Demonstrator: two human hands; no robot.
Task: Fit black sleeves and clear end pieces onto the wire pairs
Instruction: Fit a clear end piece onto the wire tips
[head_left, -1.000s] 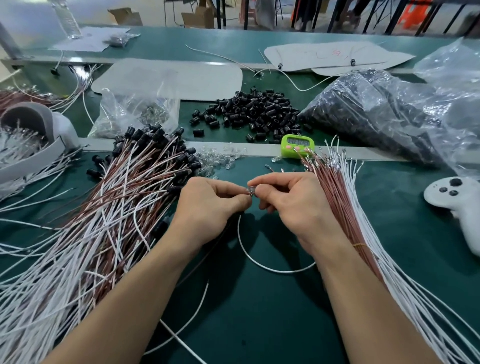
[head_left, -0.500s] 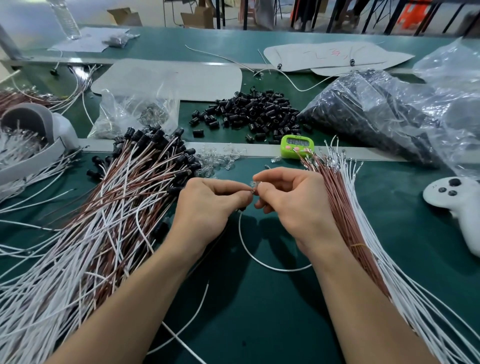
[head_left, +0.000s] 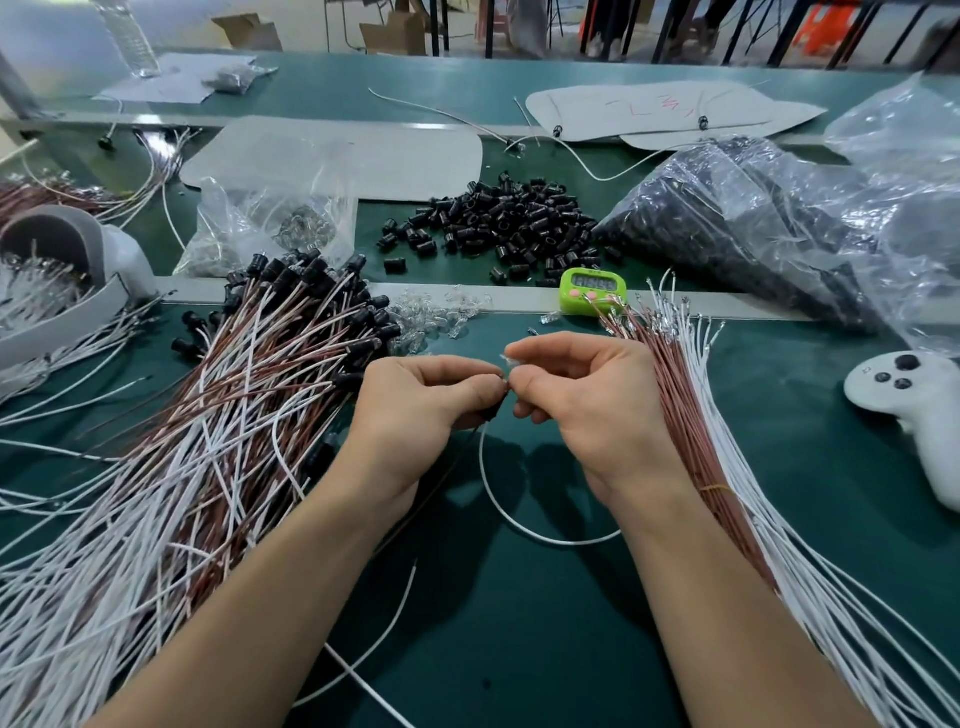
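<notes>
Grip, right: right hand (head_left: 587, 410) pinched a small clear plastic end piece (head_left: 506, 362) between thumb and forefinger tips, the other fingers curled under.
Grip, left: left hand (head_left: 415, 410) pinched the end of a thin white-and-brown wire pair (head_left: 498, 512), fingertips meeting the right hand's. A short black tubular sleeve (head_left: 492, 413) showed under the thumb, partly hidden.
Task piece, position: held above the dark green table mat (head_left: 519, 634), with the wire looping down onto it between the wrists.
Step (judged): end piece being seated on the wire tips; whether it was fully home could not be told.
Done (judged): large fanned pile of sleeved wire pairs (head_left: 234, 415) lay left of the left hand, black caps crowded at its far end.
Left (judged): banded bundle of bare-ended brown and white wires (head_left: 691, 415) lay just beside the right wrist, sizeable, so much work remained.
Stock: scatter of loose clear end pieces (head_left: 436, 317) lay beyond the hands; a heap of loose black sleeves (head_left: 509, 223) lay farther back; a crinkled clear plastic bag of more sleeves (head_left: 753, 223) lay at far right.
Materials: wires thin, limp, smooth-jacketed; sleeves short, rigid, glossy cylinders; end pieces tiny, glassy and hard to see.
Other: lime-green digital timer (head_left: 592, 288); white plastic game controller (head_left: 914, 405) at right.
</notes>
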